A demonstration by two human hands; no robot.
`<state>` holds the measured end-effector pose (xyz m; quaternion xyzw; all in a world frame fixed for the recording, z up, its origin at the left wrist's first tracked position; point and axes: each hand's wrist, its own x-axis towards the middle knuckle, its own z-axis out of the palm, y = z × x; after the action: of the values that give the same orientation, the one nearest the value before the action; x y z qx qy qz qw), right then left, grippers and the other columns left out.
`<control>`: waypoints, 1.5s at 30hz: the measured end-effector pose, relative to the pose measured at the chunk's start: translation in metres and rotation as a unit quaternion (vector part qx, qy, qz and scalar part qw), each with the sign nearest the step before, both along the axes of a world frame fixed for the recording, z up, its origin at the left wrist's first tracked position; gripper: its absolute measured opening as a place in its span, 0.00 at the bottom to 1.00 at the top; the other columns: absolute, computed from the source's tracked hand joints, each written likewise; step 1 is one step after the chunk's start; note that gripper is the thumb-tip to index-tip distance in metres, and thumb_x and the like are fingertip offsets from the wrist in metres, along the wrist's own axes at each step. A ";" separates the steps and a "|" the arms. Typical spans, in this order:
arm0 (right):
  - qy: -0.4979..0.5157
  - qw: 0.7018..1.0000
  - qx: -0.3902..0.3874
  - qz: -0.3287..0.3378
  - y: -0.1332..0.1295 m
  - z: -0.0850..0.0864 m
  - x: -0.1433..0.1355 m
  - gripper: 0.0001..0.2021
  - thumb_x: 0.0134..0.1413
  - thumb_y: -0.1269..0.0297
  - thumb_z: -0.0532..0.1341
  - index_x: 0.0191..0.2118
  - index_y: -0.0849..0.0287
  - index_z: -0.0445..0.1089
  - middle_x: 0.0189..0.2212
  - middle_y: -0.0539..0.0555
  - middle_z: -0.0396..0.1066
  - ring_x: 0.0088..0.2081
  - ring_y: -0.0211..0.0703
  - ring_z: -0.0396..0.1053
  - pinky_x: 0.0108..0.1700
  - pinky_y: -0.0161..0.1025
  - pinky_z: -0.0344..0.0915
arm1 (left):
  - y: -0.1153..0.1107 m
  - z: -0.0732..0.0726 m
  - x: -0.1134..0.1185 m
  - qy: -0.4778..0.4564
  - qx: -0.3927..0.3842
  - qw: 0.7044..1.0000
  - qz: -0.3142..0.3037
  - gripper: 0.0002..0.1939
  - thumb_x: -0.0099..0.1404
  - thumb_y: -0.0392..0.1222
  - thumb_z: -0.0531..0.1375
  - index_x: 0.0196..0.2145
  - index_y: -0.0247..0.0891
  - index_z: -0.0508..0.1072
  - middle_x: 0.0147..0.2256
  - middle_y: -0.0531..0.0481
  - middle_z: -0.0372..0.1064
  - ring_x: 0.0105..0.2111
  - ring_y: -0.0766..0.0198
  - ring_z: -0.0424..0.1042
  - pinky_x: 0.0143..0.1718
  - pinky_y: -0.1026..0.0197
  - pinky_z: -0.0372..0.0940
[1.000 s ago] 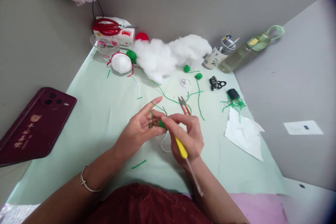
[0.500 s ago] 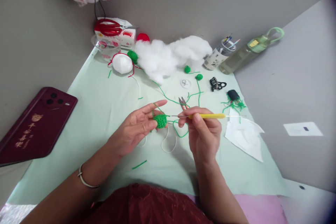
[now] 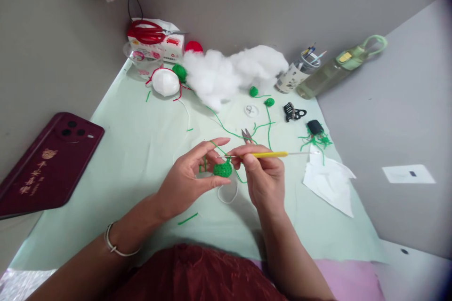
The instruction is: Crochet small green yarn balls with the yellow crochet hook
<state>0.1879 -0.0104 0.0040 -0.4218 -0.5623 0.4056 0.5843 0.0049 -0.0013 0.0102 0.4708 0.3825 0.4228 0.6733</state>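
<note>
There are two scissors (image 3: 146,32), one hook (image 3: 270,154), one phone (image 3: 52,164), one bottle (image 3: 328,75).

Knobbly matt green yarn piece (image 3: 222,169)

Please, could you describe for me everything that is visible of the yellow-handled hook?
The hook has a smooth yellow handle, plastic by its look, with a thin shaft out of each end; the left one looks like metal. It lies nearly level above the table, its handle pinched in the fingers of the right hand. The left shaft passes by the top of the green crocheted piece, where green yarn touches it. Its tip is too small to judge.
</note>
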 end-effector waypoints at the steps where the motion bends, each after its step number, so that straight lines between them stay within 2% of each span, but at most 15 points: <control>1: 0.018 1.000 -0.012 0.007 0.001 -0.001 0.001 0.07 0.67 0.60 0.66 0.41 0.53 0.82 0.36 0.53 0.83 0.31 0.40 0.76 0.34 0.39 0.75 | 0.000 0.000 0.000 0.017 0.021 1.000 0.006 0.25 0.56 0.35 0.76 0.51 0.47 0.81 0.37 0.53 0.71 0.45 0.56 0.74 0.52 0.53 0.69; 5: 0.065 0.996 -0.042 0.038 0.002 -0.001 0.003 0.06 0.67 0.60 0.67 0.41 0.53 0.83 0.36 0.52 0.83 0.31 0.39 0.78 0.34 0.38 0.76 | 0.002 -0.001 -0.001 0.058 0.071 0.996 0.002 0.13 0.59 0.32 0.72 0.41 0.46 0.82 0.39 0.50 0.74 0.53 0.52 0.72 0.55 0.50 0.67; 8: 0.066 0.995 -0.053 0.054 0.002 0.000 0.004 0.06 0.67 0.61 0.67 0.41 0.53 0.83 0.37 0.53 0.83 0.32 0.39 0.78 0.35 0.38 0.77 | 0.003 -0.003 -0.003 0.059 0.083 0.995 -0.001 0.13 0.60 0.32 0.71 0.41 0.46 0.81 0.39 0.50 0.75 0.58 0.51 0.71 0.56 0.50 0.67; 11: 0.056 0.994 -0.053 0.074 0.002 0.003 0.006 0.06 0.67 0.61 0.67 0.42 0.51 0.83 0.37 0.52 0.82 0.33 0.39 0.78 0.36 0.39 0.77 | 0.003 -0.004 -0.004 0.072 0.088 0.993 -0.009 0.18 0.61 0.32 0.70 0.47 0.46 0.79 0.39 0.51 0.73 0.58 0.52 0.71 0.57 0.51 0.67; 15: 0.062 0.992 -0.061 0.092 0.003 0.004 0.008 0.06 0.67 0.61 0.66 0.42 0.50 0.84 0.36 0.51 0.81 0.34 0.39 0.77 0.39 0.39 0.76 | 0.004 -0.004 -0.004 0.084 0.079 0.993 -0.021 0.34 0.60 0.33 0.70 0.63 0.47 0.71 0.37 0.55 0.70 0.46 0.59 0.73 0.56 0.54 0.67; 18: 0.075 0.989 -0.066 0.105 0.003 0.004 0.008 0.07 0.68 0.62 0.66 0.42 0.50 0.84 0.36 0.52 0.80 0.34 0.39 0.77 0.39 0.39 0.76 | 0.004 -0.004 -0.005 0.078 0.073 0.994 -0.021 0.41 0.60 0.33 0.70 0.69 0.46 0.65 0.35 0.57 0.67 0.40 0.63 0.72 0.55 0.55 0.67; 24: 0.121 0.981 -0.085 0.129 0.004 0.006 0.009 0.09 0.70 0.58 0.64 0.39 0.53 0.80 0.35 0.51 0.81 0.32 0.39 0.79 0.37 0.38 0.77 | 0.005 0.001 -0.008 0.048 0.054 0.996 -0.053 0.41 0.62 0.36 0.71 0.70 0.46 0.64 0.36 0.56 0.68 0.41 0.63 0.72 0.55 0.56 0.66; 27: 0.102 0.983 -0.080 0.131 0.003 0.009 0.011 0.10 0.71 0.57 0.63 0.40 0.54 0.78 0.35 0.51 0.81 0.32 0.39 0.79 0.37 0.39 0.78 | 0.005 0.002 -0.009 0.043 0.049 0.996 -0.057 0.41 0.62 0.36 0.71 0.70 0.45 0.64 0.36 0.56 0.68 0.41 0.63 0.72 0.55 0.56 0.66; 31: -0.022 0.996 0.000 0.082 -0.001 0.012 0.011 0.09 0.72 0.61 0.60 0.42 0.54 0.78 0.37 0.53 0.81 0.35 0.41 0.80 0.39 0.42 0.78 | 0.006 -0.002 -0.009 0.054 0.047 0.996 -0.049 0.43 0.61 0.35 0.71 0.71 0.45 0.63 0.37 0.56 0.69 0.42 0.63 0.71 0.54 0.57 0.66; 34: -0.143 0.982 0.114 0.038 -0.005 0.009 0.008 0.10 0.72 0.67 0.59 0.47 0.52 0.78 0.38 0.54 0.81 0.39 0.45 0.80 0.42 0.45 0.78 | 0.007 -0.005 -0.007 0.051 0.036 0.998 -0.026 0.43 0.60 0.33 0.71 0.70 0.43 0.64 0.38 0.55 0.70 0.41 0.63 0.70 0.53 0.57 0.65; 36: -0.234 0.955 0.183 0.005 -0.008 0.003 0.004 0.12 0.71 0.70 0.60 0.51 0.50 0.77 0.41 0.54 0.81 0.42 0.46 0.80 0.42 0.45 0.78 | 0.007 -0.007 -0.003 0.024 0.014 1.000 -0.004 0.42 0.59 0.35 0.73 0.69 0.42 0.66 0.38 0.54 0.71 0.41 0.62 0.71 0.52 0.57 0.66; 39: -0.366 0.882 0.281 -0.094 -0.012 -0.007 -0.003 0.18 0.66 0.75 0.62 0.54 0.47 0.78 0.41 0.54 0.80 0.41 0.46 0.79 0.41 0.42 0.77 | 0.004 -0.007 0.003 -0.043 -0.033 0.998 0.025 0.39 0.60 0.39 0.74 0.67 0.43 0.69 0.39 0.53 0.71 0.42 0.62 0.72 0.49 0.58 0.67; 41: -0.392 0.847 0.330 -0.143 -0.014 -0.012 -0.006 0.22 0.64 0.79 0.63 0.56 0.47 0.78 0.41 0.54 0.79 0.41 0.46 0.78 0.41 0.41 0.78 | 0.000 -0.006 0.006 -0.097 -0.071 0.992 0.022 0.35 0.63 0.41 0.73 0.66 0.46 0.71 0.40 0.53 0.71 0.42 0.63 0.72 0.48 0.60 0.67; 43: -0.361 0.858 0.335 -0.147 -0.015 -0.012 -0.008 0.24 0.64 0.80 0.63 0.59 0.47 0.77 0.42 0.54 0.79 0.43 0.46 0.79 0.42 0.41 0.79 | -0.003 -0.006 0.008 -0.151 -0.106 0.983 0.001 0.31 0.66 0.42 0.72 0.65 0.48 0.73 0.41 0.54 0.71 0.41 0.66 0.71 0.47 0.63 0.67; 45: -0.295 0.895 0.310 -0.125 -0.014 -0.009 -0.008 0.24 0.64 0.80 0.63 0.59 0.47 0.77 0.43 0.54 0.79 0.42 0.44 0.79 0.40 0.41 0.79 | -0.003 -0.006 0.007 -0.191 -0.125 0.973 -0.020 0.29 0.66 0.43 0.72 0.63 0.48 0.75 0.40 0.54 0.71 0.39 0.67 0.71 0.45 0.64 0.67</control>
<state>0.1798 -0.0240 -0.0047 -0.3864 -0.7486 -0.0093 0.5386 0.0115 -0.0046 0.0038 0.3010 0.2873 0.4401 0.7957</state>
